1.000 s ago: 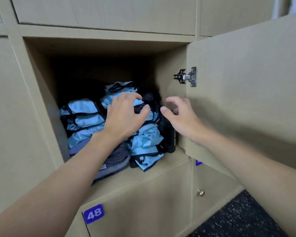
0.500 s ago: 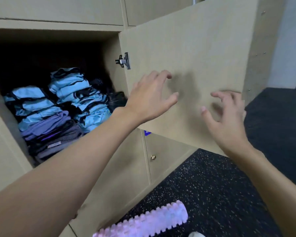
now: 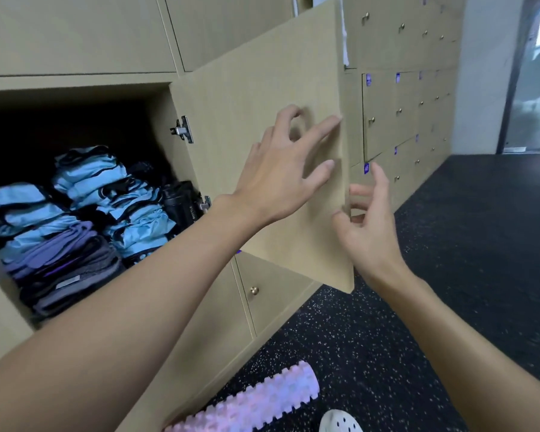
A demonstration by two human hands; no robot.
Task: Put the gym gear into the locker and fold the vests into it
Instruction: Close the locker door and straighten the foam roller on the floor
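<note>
both hands are at the locker door [image 3: 262, 88], neither holding anything: my left hand [image 3: 281, 173] is spread open in front of its inner face, fingertips near the free edge, though i cannot tell if they touch the wood. my right hand [image 3: 365, 226] is loosely curved round that same edge, thumb on the near side and fingers on the far side, not clamped. i judge they sit there to swing the door. the door stands out from its hinge [image 3: 183, 130], so the locker [image 3: 75, 88] on the left is open to view. the folded blue vests [image 3: 88, 179] are inside it in two stacks, side by side. under the left stack lie purple and grey garments [image 3: 60, 260], flat at the bottom so the pile sits level. a black bottle [image 3: 181, 201] is tucked to the right of the vests, against the hinge-side wall where the space was spare. nearer me, a pink ridged foam roller [image 3: 247, 403] lies on the dark speckled floor [image 3: 449, 275], outside the locker, so i judge the gear is not all stowed. a white shoe [image 3: 340, 422] shows beside it. further right, closed lockers [image 3: 402, 104] run into the distance.
</note>
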